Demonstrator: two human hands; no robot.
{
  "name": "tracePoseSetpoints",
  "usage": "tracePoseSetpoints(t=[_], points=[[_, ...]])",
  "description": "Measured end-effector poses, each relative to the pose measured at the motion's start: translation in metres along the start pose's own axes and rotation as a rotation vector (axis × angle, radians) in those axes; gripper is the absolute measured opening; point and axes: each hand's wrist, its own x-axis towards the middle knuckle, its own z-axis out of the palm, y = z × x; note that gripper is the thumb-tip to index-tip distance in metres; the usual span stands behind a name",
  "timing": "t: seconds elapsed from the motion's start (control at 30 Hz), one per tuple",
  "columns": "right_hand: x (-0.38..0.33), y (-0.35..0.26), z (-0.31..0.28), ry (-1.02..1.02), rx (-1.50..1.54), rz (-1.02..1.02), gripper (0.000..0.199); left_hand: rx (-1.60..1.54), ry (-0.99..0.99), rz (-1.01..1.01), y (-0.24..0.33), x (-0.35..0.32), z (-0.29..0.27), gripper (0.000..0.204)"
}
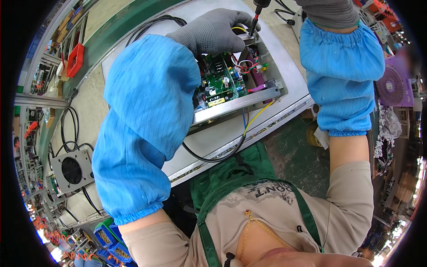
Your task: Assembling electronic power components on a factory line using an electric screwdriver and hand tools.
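An open metal case holding a green circuit board is set on a pale worktop at 1 o'clock; blue bins of small parts are seen near 7. At 12, the left hand is curled beside a screwdriver, its grasp indeterminable. The right hand is cut off near 1, its fingers unseen.
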Motion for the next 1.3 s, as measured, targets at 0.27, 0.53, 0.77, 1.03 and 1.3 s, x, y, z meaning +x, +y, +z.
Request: tracePoseSetpoints(t=[0.27,0.53,0.77,1.03,1.3], points=[[0.004,-0.007,0.004,0.100,-0.010,0.410,0.038,0.005,0.026,0.019,0.000,0.002,0.005,0.047],[0.008,-0.013,0.000,-0.180,-0.322,0.009,0.027,0.046,0.030,-0.036,0.011,-0.003,0.003,0.047],[-0.003,0.010,-0.007,-0.158,-0.011,-0.203,0.024,-0.009,0.040,0.010,-0.009,0.001,0.004,0.049],[-0.006,-0.018,-0.001,0.137,0.126,0.247,0.021,0.054,0.050,-0.066,0.008,-0.008,0.002,0.051],[-0.016,-0.033,0.021,0.642,0.185,0.217,0.019,0.100,0.063,0.049,0.003,-0.006,0.001,0.047]])
